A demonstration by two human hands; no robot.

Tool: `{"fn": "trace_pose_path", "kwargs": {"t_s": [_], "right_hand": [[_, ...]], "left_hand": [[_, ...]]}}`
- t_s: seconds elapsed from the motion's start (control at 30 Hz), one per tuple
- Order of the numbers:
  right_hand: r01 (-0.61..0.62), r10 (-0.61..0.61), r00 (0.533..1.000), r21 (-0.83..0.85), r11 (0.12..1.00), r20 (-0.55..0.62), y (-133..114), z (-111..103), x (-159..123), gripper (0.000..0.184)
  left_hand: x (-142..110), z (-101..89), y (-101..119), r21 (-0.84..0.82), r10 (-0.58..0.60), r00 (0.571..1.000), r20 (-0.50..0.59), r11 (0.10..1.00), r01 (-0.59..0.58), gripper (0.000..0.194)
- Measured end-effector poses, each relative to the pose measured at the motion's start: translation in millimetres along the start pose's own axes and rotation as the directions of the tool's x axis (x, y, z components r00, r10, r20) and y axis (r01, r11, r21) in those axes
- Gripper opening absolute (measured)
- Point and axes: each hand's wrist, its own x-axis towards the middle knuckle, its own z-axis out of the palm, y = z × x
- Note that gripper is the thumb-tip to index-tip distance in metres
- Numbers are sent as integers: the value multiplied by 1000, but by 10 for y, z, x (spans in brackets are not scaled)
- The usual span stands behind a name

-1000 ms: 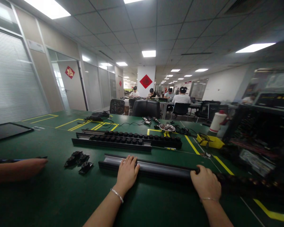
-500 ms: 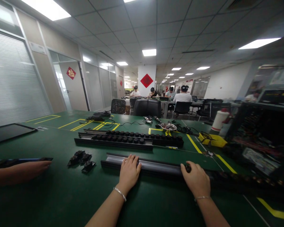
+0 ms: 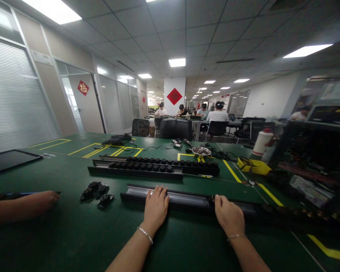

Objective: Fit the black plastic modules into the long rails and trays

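Observation:
A long black channel rail with a shiny grey inner trough lies across the green table in front of me. My left hand grips its left half from above, fingers close together and laid over the trough. Further right, my right hand is closed, thumb and fingertips at a small black part in the trough; the fingers partly hide it. Several loose black parts with round tops lie left of the rail. Beyond it are rails filled with rows of similar black knob-like parts.
Another person's hand works at the left edge. A yellow tray, a white bottle and an open electronics case stand at right. A metal dish and cables lie farther back. People sit at distant tables.
My right hand has shifted left along the rail, with the small black part at its fingertips. My left hand stays put. The other person's hand at left has drawn in slightly.

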Motion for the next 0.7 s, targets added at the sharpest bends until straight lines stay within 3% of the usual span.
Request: {"fn": "trace_pose_path", "kwargs": {"t_s": [0.2, 0.4, 0.7], "right_hand": [[141, -139, 990, 101, 985, -22, -155, 89, -86, 49], [204, -205, 979, 196, 959, -14, -245, 205, -140, 48], [396, -391, 917, 270, 878, -74, -268, 209, -195, 40]], "left_hand": [[-32, 19, 59, -62, 78, 997, -1, 995, -78, 38], [-52, 8, 295, -161, 171, 985, 37, 973, -163, 39], [165, 124, 776, -217, 99, 982, 159, 974, -63, 40]]}}
